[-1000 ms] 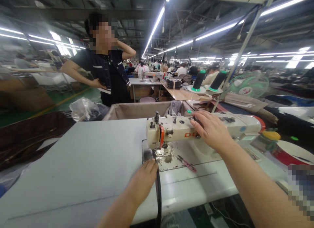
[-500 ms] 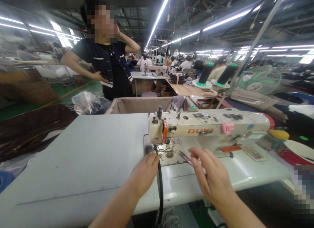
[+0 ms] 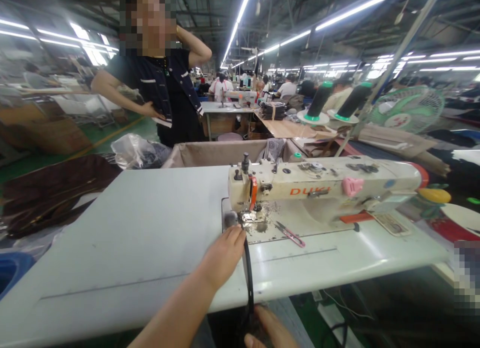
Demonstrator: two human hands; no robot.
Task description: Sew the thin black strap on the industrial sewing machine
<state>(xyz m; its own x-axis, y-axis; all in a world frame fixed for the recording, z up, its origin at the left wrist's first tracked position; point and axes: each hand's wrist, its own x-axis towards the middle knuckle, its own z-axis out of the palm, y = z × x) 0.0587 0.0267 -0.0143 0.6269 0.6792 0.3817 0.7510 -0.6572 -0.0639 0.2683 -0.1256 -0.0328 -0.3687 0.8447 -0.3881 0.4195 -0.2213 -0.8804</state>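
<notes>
At the needle end of the sewing machine [image 3: 322, 188], your left hand [image 3: 224, 255] lies flat on the worktop [image 3: 123, 238], fingers together, pressing the top of a narrow black strap [image 3: 247, 273] against the surface just short of the presser foot [image 3: 250, 217]. The strap runs straight back over the front edge of the worktop and down to your right hand [image 3: 268, 330], which is low under the edge; it touches the strap's lower end, but whether it grips it I cannot tell.

Your left fingertips sit very near the needle, so if the machine runs while they creep forward, they could be caught. With one hand out of sight below the edge, the strap could twist or go slack and feed in crooked. The small red-handled snips [image 3: 289, 234] lie open-bladed just beside the foot, where a sweeping hand might snag them.
</notes>
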